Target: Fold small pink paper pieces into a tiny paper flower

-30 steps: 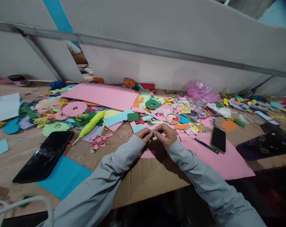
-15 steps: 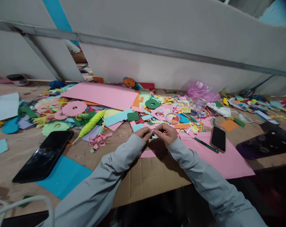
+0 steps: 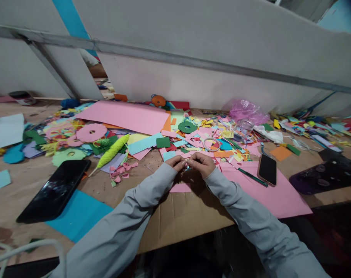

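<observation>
The left hand (image 3: 175, 163) is narrowed to a thumb-and-finger pinch, and the right hand (image 3: 203, 164) matches it, their fingertips meeting or nearly so. Both seem to grip a small piece, too tiny to make out, which sits between the fingertips above the near edge of the brown cardboard sheet (image 3: 189, 216). To work it well, I would keep both pinches light and close together, steady the wrists, and let one hand hold firm as the other makes small, even movements. Staying above the short pink paper strip (image 3: 179, 188) should make a dropped piece easier to find than among the mixed coloured paper scraps (image 3: 193, 135) beyond. Compared with a second ago, little differs: the joined hands sit slightly further left, with the same pinched posture, while the slim dark-green pen-like tool (image 3: 252, 177) lies as before on the large pink paper sheet (image 3: 280, 200).
</observation>
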A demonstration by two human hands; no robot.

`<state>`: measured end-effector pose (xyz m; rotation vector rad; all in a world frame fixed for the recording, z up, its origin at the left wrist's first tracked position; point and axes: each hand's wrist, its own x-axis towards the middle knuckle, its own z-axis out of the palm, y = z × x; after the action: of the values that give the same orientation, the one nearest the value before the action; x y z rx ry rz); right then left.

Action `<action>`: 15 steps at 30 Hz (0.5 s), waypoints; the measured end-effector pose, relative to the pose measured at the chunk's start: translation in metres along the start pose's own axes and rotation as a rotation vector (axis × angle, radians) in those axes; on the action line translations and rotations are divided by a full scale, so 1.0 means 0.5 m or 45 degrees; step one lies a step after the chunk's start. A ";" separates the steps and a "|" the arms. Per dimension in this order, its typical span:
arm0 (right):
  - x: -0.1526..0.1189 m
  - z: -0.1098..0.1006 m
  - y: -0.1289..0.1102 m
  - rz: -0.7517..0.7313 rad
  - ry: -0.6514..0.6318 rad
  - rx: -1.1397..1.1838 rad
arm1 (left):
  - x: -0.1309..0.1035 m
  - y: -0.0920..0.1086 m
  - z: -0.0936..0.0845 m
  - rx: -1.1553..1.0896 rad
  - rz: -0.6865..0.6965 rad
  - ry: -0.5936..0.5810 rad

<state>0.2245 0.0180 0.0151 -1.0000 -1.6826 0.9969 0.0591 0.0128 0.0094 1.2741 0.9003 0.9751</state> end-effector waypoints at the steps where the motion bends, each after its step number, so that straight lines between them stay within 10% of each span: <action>1: 0.000 0.001 0.002 0.025 -0.022 0.027 | 0.000 0.000 0.000 -0.040 -0.024 0.009; 15: 0.000 0.000 -0.016 -0.480 0.008 -0.325 | 0.015 -0.007 -0.005 -0.316 -0.314 0.078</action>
<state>0.2230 0.0154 0.0227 -0.7995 -1.9363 0.5414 0.0594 0.0207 0.0059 0.9045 0.9278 0.9023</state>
